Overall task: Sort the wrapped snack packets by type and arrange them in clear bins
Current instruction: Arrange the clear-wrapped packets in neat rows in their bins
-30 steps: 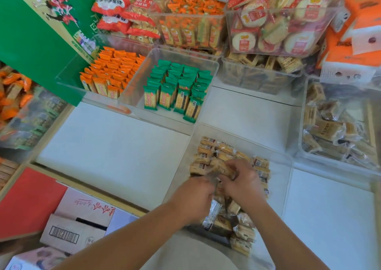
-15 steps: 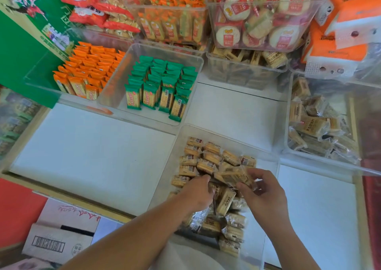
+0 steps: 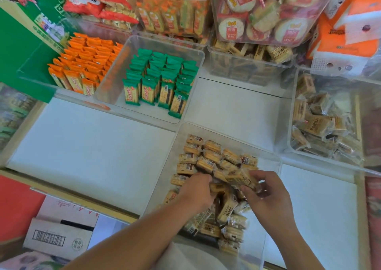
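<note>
My right hand pinches a packet inside the bin. My left hand is among the packets and I cannot tell its grip. Bare surface lies to its left.

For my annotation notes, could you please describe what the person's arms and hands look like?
No sleeve reaches into view on either arm. The left hand and right hand wear no visible gloves, rings, watch or bracelet.

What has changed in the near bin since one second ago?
The right hand drew away from the left hand, to the right, pinching a tan packet. The left hand stayed on the loose pile; near bin, green packets and orange packets unchanged.
</note>
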### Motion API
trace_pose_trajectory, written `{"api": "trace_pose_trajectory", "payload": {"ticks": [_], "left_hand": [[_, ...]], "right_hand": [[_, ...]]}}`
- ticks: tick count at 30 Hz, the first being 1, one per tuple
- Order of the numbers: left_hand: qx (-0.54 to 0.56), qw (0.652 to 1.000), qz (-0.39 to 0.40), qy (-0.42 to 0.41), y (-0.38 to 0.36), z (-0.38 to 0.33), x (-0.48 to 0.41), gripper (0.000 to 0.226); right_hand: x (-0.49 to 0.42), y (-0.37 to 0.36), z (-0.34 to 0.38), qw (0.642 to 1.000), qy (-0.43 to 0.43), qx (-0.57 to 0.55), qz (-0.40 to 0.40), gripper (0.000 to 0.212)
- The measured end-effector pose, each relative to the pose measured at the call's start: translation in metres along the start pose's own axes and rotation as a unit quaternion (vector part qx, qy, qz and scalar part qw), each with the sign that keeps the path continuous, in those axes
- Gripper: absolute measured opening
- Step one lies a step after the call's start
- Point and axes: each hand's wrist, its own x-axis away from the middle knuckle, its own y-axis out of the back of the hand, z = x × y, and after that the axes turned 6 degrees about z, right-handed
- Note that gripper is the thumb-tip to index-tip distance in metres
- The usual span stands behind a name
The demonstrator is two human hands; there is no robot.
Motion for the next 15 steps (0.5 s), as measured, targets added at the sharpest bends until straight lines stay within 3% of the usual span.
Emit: {"api": "trace_pose_trajectory", "payload": {"ticks": [8,12,15], "left_hand": [[-0.176,0.969,-0.081,-0.152,0.028,0.016,0.021,0.036],[-0.233,0.947,-0.113,-0.189,0.043,0.028,0.016,0.030],[-0.265,0.935,-0.114,-0.206,0.046,0.029,0.012,0.030]], "right_hand": [[0.001,-0.008,0.003,0.999,0.041,0.006,0.021,0.046],[-0.001,-0.021,0.012,0.998,0.057,0.015,0.030,0.042],[-0.004,-0.031,0.009,0.991,0.086,0.095,0.038,0.040]]}}
